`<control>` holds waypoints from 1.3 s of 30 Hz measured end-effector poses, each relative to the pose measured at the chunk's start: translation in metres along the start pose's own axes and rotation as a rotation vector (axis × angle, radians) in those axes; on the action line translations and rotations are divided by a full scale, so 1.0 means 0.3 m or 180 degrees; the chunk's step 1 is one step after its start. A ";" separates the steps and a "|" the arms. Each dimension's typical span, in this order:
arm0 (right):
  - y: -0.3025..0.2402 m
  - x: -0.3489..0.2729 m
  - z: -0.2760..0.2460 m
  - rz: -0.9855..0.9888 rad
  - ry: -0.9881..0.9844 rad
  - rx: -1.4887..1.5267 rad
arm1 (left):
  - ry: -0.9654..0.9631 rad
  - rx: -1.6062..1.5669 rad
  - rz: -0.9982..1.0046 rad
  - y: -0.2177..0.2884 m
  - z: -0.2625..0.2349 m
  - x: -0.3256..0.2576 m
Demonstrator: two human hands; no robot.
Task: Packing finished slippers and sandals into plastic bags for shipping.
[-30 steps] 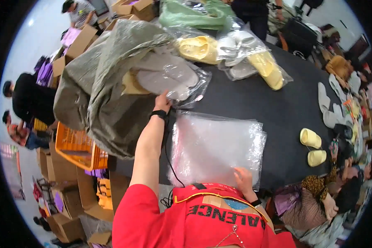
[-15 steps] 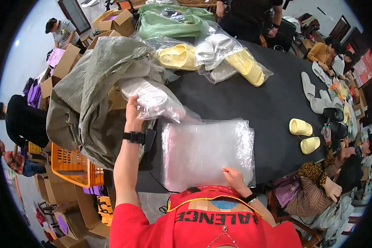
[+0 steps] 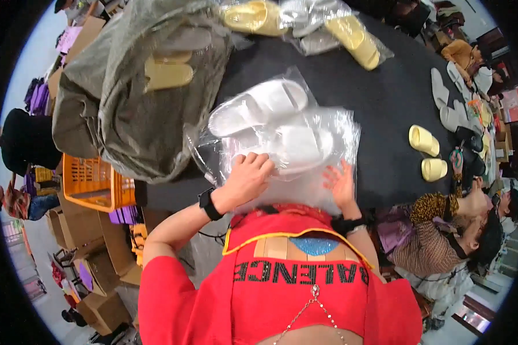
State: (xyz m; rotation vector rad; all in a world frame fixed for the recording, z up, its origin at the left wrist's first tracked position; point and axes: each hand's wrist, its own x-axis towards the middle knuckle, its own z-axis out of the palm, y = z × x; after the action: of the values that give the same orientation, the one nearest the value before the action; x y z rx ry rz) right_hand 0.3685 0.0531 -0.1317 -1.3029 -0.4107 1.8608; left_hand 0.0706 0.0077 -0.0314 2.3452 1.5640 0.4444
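Bagged white slippers (image 3: 263, 107) slant away rightward.
Nearer left hand (image 3: 246, 183) curls at their near edge, grip unclear; right hand (image 3: 342, 185) spreads, empty, beside.

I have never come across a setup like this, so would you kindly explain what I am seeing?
There is no machine here, just a person's two bare hands, seen from above by a fisheye camera worn on the head; its wide lens bends straight edges. On the black table lies a flat stack of clear plastic bags, with two white slippers in transparent plastic over it. The left hand is at that package's lower edge; whether it grips is unclear. The right hand is open, fingers spread. A grey-green woven sack sits to the left.
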 end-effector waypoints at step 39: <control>0.038 0.065 -0.064 -0.0526 0.0773 -0.1942 | 0.0745 -0.0958 -0.2289 -0.253 0.140 -0.194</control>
State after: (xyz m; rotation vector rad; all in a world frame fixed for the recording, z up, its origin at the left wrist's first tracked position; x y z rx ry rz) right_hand 0.3781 0.0576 -0.1595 -1.8059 -0.9731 1.4615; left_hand 0.0030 -0.0209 -0.1055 1.4173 2.1212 0.7197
